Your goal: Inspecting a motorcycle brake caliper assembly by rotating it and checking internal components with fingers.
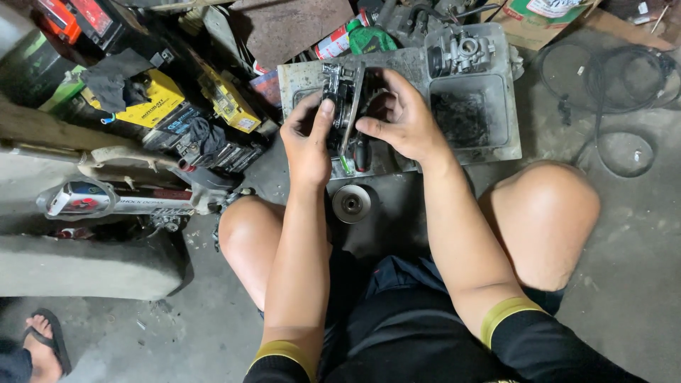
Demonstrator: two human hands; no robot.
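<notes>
Both hands grip a dark greasy metal engine part (345, 99) at upper centre: left hand (306, 138) clamps its edge, right hand (401, 117) steadies it. Held over the grimy grey metal tray (507, 135), likely catching drips.

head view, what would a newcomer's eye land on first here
First, the two bare hands at top centre: the left hand and right hand both grip a dark metal engine part over a grimy grey tray. Next, a small round metal disc lies on the concrete floor between the knees. At left, yellow and black batteries sit piled together.
</notes>
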